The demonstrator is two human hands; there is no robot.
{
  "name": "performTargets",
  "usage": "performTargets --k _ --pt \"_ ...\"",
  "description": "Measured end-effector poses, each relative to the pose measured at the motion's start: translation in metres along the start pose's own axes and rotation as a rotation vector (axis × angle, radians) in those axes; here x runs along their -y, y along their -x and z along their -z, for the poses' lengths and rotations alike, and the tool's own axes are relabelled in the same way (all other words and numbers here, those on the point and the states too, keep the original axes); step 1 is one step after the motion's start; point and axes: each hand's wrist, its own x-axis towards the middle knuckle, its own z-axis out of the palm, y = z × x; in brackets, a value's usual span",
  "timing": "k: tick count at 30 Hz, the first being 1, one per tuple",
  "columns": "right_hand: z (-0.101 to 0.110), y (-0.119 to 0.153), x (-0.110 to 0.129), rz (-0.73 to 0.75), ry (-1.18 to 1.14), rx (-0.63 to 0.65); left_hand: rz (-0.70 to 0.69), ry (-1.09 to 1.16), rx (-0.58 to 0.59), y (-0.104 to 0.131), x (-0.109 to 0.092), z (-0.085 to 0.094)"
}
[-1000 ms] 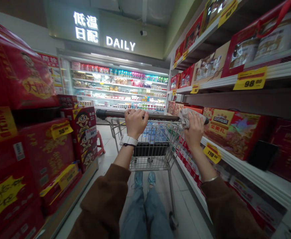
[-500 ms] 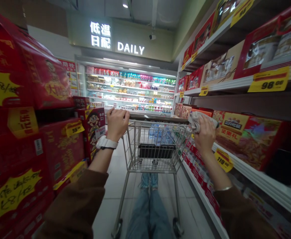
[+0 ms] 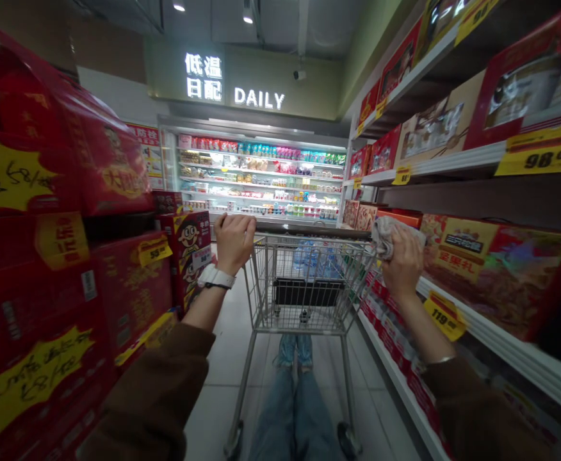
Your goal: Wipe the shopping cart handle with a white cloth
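While gripping cart handle [image 3: 314, 230] at L end w/ curled L hand [image 3: 235, 245], clasping greyish cloth [image 3: 383, 234] at R end w/ R hand [image 3: 404, 261]; prob. wiping; for next move, prob. needing firm L grip.

The floor [image 3: 223, 371] is laid with pale tiles, and a wire shopping cart [image 3: 309, 291] is borne on it by casters [image 3: 233, 442]. On the right, a white shelf [image 3: 501, 344] is occupied by a nut gift box [image 3: 492, 275]; on the upper shelf [image 3: 470, 159], windowed gift boxes [image 3: 525, 89] are lined up. Along the low shelf [image 3: 396, 379], red-and-white packages [image 3: 383, 326] are ranged. Behind, the tiers of a lit display case [image 3: 261, 131] are filled with rows of colourful packets [image 3: 261, 150].
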Motion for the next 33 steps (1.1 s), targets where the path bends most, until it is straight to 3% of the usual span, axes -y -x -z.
performTargets --k 3,6,8,10,13,15,18,21,24,27,33 --pt "-0.012 0.004 0.029 -0.019 -0.034 -0.031 0.024 0.024 -0.008 0.000 -0.007 -0.006" --pt "-0.013 0.001 0.055 0.174 -0.085 0.084 -0.013 0.039 0.011 0.001 -0.004 -0.005" --pt "-0.008 -0.003 0.049 0.302 -0.088 0.137 -0.054 0.040 0.036 0.001 0.001 -0.002" --pt "-0.001 -0.005 0.025 0.346 -0.057 0.145 -0.073 0.041 0.044 0.001 0.005 0.001" --pt "0.004 -0.004 -0.012 0.203 0.023 0.083 -0.066 0.053 0.024 0.001 0.005 0.001" --pt "0.003 0.001 -0.017 0.048 0.052 0.022 -0.057 0.062 0.010 0.001 0.002 -0.001" --pt "-0.003 0.005 0.017 -0.082 0.018 -0.004 -0.041 0.054 -0.004 0.003 -0.001 -0.003" --pt "-0.005 -0.001 0.066 -0.037 -0.073 0.120 -0.048 0.028 -0.004 0.004 -0.001 -0.002" --pt "0.001 -0.010 0.088 0.056 -0.134 0.237 -0.074 0.013 0.014 0.004 0.000 0.002" --pt "0.007 -0.014 0.075 0.093 -0.150 0.250 -0.074 0.013 0.024 0.004 -0.001 0.005" --pt "0.012 -0.023 0.047 -0.035 -0.124 0.182 -0.024 0.011 0.040 0.003 -0.010 0.004"
